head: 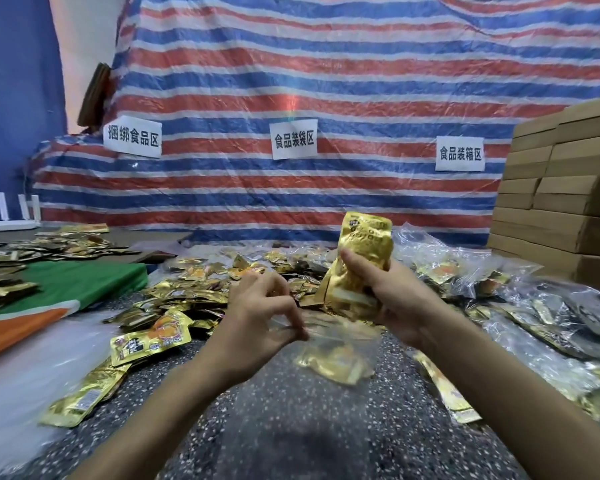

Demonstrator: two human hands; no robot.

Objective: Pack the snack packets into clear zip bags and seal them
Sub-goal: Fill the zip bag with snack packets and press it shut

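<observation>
The right hand has its grip curled tight round an upright bundle of shiny gold foil snack packets, just above the clear plastic zip bag. The left hand pinches that bag's top rim in a narrow grip; a few gold packets already lie inside, over the speckled grey surface

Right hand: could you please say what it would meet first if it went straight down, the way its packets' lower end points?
Probably the mouth of the clear zip bag, pinched by the left hand; depth is unclear.
</observation>
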